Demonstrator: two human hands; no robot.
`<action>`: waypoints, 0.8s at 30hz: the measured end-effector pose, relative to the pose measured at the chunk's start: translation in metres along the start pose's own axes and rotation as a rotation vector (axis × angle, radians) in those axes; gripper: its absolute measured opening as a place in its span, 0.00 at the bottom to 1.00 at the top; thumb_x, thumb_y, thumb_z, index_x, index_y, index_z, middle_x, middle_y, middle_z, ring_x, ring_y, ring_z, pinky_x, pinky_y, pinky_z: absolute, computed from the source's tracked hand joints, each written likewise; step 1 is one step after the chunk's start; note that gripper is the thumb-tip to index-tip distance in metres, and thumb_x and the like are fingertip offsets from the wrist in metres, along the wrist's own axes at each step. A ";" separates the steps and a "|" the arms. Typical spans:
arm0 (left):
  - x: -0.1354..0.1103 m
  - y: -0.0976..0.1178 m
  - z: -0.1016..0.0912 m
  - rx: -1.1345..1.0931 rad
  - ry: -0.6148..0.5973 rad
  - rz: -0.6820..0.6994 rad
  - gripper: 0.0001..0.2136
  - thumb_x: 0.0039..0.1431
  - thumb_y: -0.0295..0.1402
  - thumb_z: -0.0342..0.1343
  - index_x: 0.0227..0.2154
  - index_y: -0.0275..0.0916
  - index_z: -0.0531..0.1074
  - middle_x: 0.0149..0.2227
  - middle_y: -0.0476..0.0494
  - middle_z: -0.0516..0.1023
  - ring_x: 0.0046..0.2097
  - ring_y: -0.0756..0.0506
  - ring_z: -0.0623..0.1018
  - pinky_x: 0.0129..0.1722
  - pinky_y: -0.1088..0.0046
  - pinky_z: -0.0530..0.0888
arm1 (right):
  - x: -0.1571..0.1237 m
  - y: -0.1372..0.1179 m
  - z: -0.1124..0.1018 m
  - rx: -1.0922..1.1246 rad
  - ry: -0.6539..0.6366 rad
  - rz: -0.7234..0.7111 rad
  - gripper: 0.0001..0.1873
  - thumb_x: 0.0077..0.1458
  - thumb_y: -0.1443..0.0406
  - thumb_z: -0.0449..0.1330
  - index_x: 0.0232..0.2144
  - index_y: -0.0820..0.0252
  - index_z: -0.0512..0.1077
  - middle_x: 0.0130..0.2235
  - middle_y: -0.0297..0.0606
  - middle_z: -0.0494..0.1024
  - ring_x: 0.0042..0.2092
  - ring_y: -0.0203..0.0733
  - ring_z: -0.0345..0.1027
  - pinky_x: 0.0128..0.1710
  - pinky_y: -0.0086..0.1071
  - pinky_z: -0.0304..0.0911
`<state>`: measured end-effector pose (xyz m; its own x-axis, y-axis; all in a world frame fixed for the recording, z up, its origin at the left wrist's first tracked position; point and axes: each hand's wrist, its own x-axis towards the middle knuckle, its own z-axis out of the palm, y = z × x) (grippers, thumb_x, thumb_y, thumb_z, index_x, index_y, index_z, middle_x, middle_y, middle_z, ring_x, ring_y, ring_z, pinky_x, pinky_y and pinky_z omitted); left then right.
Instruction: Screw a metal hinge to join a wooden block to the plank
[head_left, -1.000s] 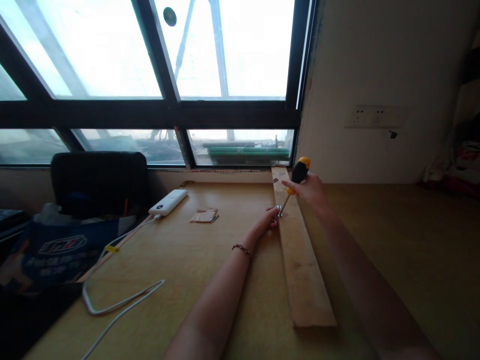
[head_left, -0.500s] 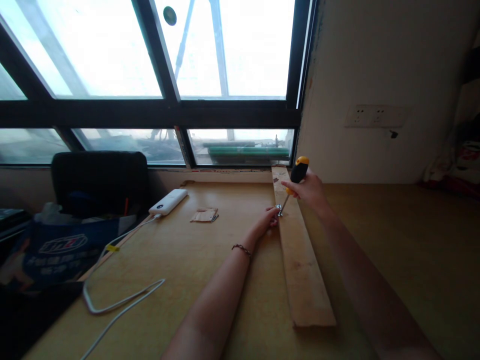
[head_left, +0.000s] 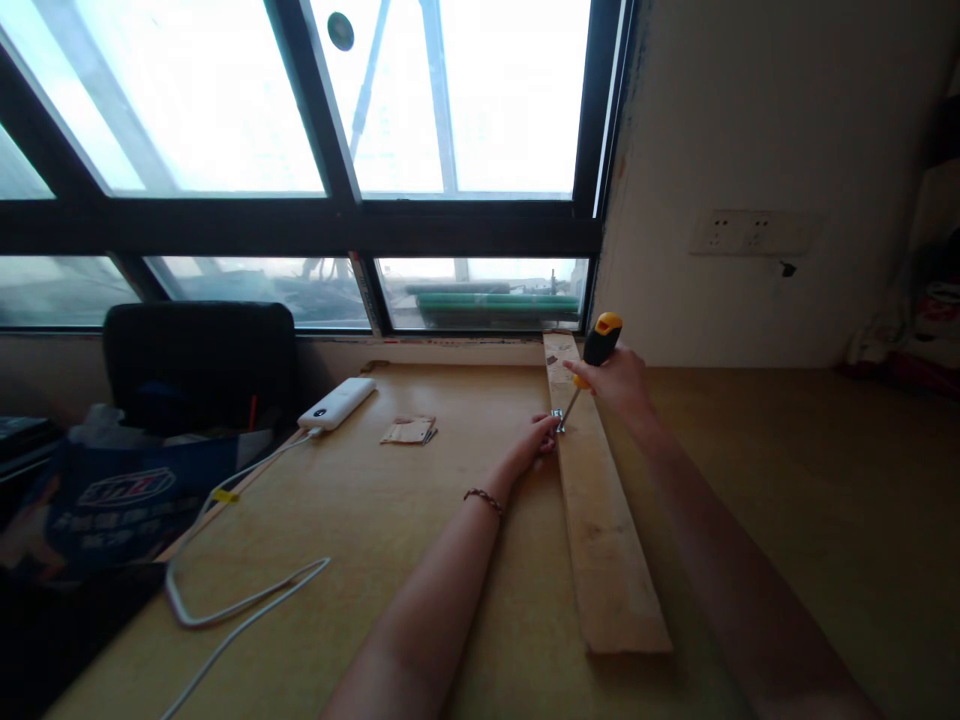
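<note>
A long wooden plank (head_left: 604, 530) lies on the wooden table (head_left: 390, 520), reaching back to the window sill. My right hand (head_left: 619, 382) is closed round a screwdriver (head_left: 596, 350) with a black and yellow handle, its tip down on a small metal bracket (head_left: 558, 420) at the plank's left edge. My left hand (head_left: 531, 443) pinches that bracket with its fingertips, resting beside the plank. A braided band sits on my left wrist.
A white power bank (head_left: 337, 403) with a white cable (head_left: 232, 560) lies at the table's back left. A small paper packet (head_left: 409, 431) lies near it. A black chair (head_left: 199, 365) and a blue bag (head_left: 112, 500) stand at the left. A wall socket (head_left: 739, 232) is at the right.
</note>
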<state>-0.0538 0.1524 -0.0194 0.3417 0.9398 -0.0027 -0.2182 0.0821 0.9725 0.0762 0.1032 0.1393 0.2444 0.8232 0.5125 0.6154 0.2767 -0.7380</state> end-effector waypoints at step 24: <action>-0.005 0.007 0.003 0.012 0.031 -0.029 0.15 0.45 0.42 0.57 0.24 0.33 0.65 0.17 0.53 0.61 0.15 0.59 0.58 0.13 0.81 0.49 | 0.003 -0.007 -0.028 0.535 -0.433 0.216 0.17 0.33 0.70 0.66 0.31 0.64 0.69 0.36 0.42 0.77 0.24 0.36 0.71 0.19 0.24 0.64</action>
<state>-0.0540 0.1471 -0.0120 0.3194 0.9469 -0.0377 -0.1975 0.1055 0.9746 0.0936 0.0894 0.1587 -0.0684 0.9789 0.1926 0.1082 0.1992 -0.9740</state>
